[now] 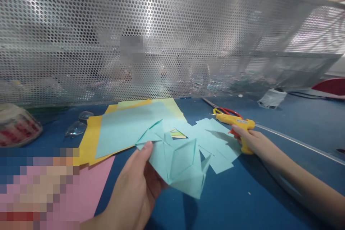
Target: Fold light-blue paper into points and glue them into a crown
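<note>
A folded light-blue paper piece [178, 161] with several creased points is held up at the centre by my left hand [137, 179], its thumb on the paper's left part and the other fingers beneath. On the right, my right hand [249, 140] is wrapped round the handle of a yellow glue gun [231, 119], which has a red trigger and a thin metal tip pointing left. Loose light-blue paper pieces [215, 147] lie between the two, on the blue table [226, 201]. Behind the folded piece is a stack of light-blue sheets [121, 129] over yellow ones [87, 140].
Red-handled scissors [229, 110] lie behind the glue gun. Glasses [77, 128] and a red-and-white round object [17, 125] are at the left, pink paper [94, 187] nearer. A white mask [273, 99] lies back right. A perforated metal screen [172, 25] stands across the back.
</note>
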`<state>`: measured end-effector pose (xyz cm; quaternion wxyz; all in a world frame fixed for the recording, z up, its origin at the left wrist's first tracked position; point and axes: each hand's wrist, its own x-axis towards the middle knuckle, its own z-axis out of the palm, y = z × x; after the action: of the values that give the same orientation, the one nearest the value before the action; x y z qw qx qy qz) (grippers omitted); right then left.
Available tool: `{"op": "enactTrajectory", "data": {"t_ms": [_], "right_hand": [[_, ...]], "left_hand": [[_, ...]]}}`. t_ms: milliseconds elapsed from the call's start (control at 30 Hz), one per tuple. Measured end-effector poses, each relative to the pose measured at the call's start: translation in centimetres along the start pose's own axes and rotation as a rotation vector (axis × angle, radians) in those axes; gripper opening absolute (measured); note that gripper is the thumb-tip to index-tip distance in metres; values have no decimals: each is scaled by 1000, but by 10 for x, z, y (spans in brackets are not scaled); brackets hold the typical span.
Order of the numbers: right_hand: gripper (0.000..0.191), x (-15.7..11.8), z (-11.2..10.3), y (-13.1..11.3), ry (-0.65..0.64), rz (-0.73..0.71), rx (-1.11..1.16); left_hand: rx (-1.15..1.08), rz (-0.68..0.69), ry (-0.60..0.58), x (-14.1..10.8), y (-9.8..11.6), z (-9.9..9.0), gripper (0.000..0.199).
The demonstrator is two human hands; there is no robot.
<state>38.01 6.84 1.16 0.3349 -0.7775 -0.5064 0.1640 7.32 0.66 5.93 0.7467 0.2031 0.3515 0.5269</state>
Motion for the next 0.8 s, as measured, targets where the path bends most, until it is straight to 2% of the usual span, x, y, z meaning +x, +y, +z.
{"op": "enactTrajectory", "data": {"t_ms": [67,133,200,267,333,400,467,567,633,733,800], "right_hand": [[56,1,0,-1,-44,21,-7],[57,3,0,0,-66,51,-22],[57,5,0,1,-72,69,-34],[56,5,0,1,-77,70,-35],[57,4,0,1,-79,64,-36],[58,3,0,0,-78,61,-42],[58,2,-1,0,-76,59,-52],[58,1,-1,-2,-70,50,-66],[59,0,-2,-3,-63,39,-76],[59,-3,-2,-7,-55,18,-88],[58,-5,-2,-9,-47,5,-93]], "left_hand": [[-51,-49,-105,-2,3,1,28],[-25,-65,-238,-6,5,-1,33],[96,-8,-341,-11,6,-3,42],[266,29,-389,-15,7,-6,56],[434,31,-392,-17,5,-9,59],[514,43,-370,-17,2,-10,49],[441,60,-367,-15,-1,-10,40],[283,-2,-393,-11,-3,-8,28],[257,-38,-393,-9,-2,-7,23],[241,-7,-380,-5,0,-8,25],[220,16,-410,-2,1,-9,23]]}}
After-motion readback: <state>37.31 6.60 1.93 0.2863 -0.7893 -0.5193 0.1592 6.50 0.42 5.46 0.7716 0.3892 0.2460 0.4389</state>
